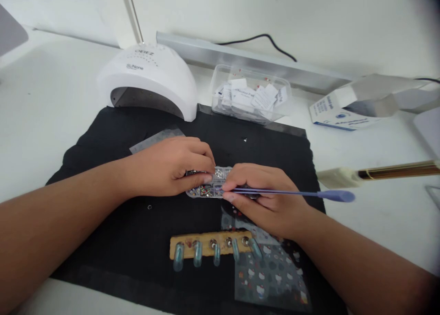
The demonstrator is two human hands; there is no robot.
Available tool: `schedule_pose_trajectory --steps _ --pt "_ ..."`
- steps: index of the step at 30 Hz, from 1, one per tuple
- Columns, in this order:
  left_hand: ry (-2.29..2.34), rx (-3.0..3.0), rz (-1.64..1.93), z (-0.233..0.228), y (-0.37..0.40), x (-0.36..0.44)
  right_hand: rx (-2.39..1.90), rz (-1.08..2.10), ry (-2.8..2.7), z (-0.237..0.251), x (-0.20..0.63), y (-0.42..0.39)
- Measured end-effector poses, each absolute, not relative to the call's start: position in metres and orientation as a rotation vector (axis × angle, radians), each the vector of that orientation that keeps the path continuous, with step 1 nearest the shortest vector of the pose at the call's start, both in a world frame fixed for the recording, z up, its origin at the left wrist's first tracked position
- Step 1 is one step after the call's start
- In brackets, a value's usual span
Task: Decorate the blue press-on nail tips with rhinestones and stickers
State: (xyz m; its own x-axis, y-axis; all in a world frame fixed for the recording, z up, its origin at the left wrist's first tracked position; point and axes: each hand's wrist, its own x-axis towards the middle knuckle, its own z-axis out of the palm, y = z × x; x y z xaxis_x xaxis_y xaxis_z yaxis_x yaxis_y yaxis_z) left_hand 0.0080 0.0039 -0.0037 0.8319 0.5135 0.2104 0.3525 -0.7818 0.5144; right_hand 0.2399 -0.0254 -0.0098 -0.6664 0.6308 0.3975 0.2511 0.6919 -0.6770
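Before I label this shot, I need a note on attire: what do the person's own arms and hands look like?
Both the left hand and the right hand are bare, without gloves. No sleeve covers the visible left forearm or right forearm. No watch, bracelet or ring shows. The nails are too small to judge for polish.

Nail-art workstn, home or salon unclear: dome UV-type lamp (168,74) at 10 o'clock on white table (371,145), tub (240,115) w/ pad pkts at 1, sticker sheet (271,276) at 5, clear nail tips (197,254) at 6, gem box (213,183) ctr.
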Motion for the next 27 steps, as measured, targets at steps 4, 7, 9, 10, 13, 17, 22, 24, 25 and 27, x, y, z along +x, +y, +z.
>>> schedule_pose_trajectory --steps 4,7,9,10,13,17,22,24,25,27 --pt "0.642 2.556 0.467 -0.0043 0.004 0.0079 -0.678 0.774 -2.264 -0.0098 0.2395 -0.026" --pt "0.646 2.556 0.468 -0.0043 0.0041 0.0078 -0.679 0.778 -2.264 -0.0101 0.2395 -0.0265" --pt "0.644 2.553 0.462 -0.004 0.0042 0.0079 -0.679 0.783 -2.261 -0.0104 0.2394 -0.0265" --pt "0.642 2.553 0.46 -0.0038 0.0042 0.0079 -0.682 0.784 -2.26 -0.0105 0.2393 -0.0264" --pt "0.637 2.551 0.462 -0.0033 0.0042 0.0081 -0.686 0.783 -2.253 -0.0104 0.2391 -0.0262" --pt "0.643 2.554 0.458 -0.0034 0.0041 0.008 -0.706 0.804 -2.248 -0.0098 0.2397 -0.0263" --pt "0.642 2.55 0.457 -0.0039 0.0041 0.0078 -0.701 0.797 -2.241 -0.0092 0.2405 -0.0263" --pt "0.645 2.551 0.458 -0.0041 0.0042 0.0076 -0.716 0.811 -2.232 -0.0092 0.2406 -0.026" --pt "0.645 2.553 0.458 -0.0041 0.0042 0.0075 -0.728 0.831 -2.22 -0.0093 0.2407 -0.0259" --pt "0.645 2.559 0.454 -0.0042 0.0042 0.0074 -0.749 0.883 -2.186 -0.0099 0.241 -0.0256"
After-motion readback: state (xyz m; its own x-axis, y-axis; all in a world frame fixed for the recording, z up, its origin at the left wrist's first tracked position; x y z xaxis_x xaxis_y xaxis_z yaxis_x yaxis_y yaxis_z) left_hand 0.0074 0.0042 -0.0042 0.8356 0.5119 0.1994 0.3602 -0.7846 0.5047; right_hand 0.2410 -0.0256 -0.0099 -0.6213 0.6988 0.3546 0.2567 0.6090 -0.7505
